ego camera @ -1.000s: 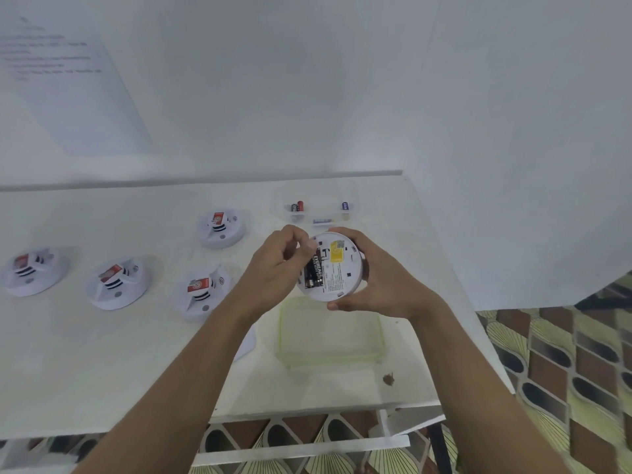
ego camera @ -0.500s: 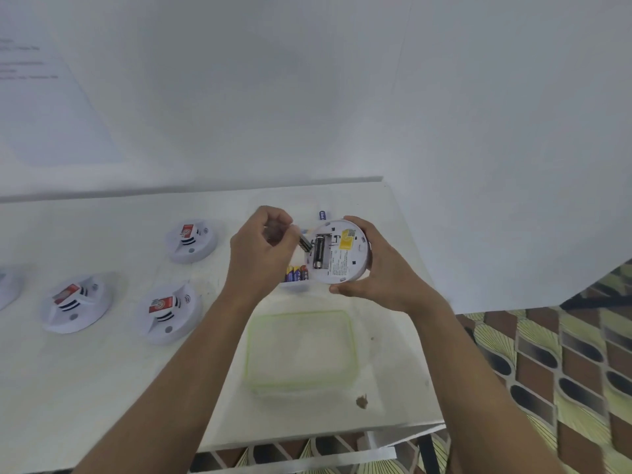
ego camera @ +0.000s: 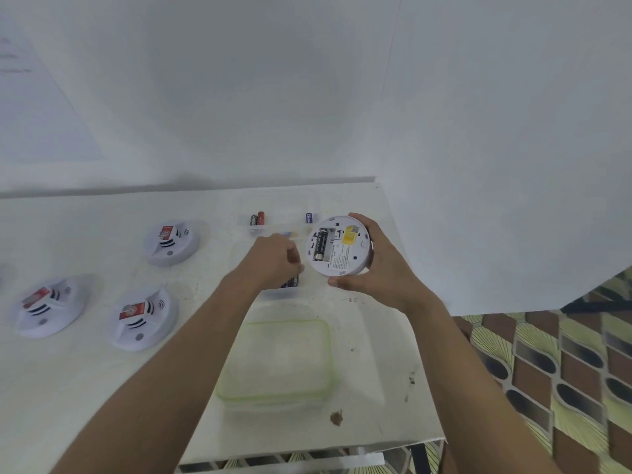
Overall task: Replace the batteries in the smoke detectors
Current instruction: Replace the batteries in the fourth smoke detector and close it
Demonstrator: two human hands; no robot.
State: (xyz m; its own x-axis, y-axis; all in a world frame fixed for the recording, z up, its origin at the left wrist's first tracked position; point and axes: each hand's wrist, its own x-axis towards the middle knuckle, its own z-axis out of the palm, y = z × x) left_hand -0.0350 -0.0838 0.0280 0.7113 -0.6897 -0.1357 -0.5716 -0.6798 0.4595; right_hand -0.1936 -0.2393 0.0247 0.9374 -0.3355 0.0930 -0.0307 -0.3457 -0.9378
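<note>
White smoke detector (ego camera: 338, 246) sits back-up in our right hand (ego camera: 379, 268), gripped at its rim, while our left hand (ego camera: 273, 260), curled and blurred, contents unclear, should drop old cells in the tray (ego camera: 278, 292) just beneath.

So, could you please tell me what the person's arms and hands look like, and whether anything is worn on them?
Both arms are bare up to the frame edge: no sleeves show. The left hand and the right hand wear no gloves, and no watch, bracelet or ring is visible. The left hand's fingers are slightly blurred.
</note>
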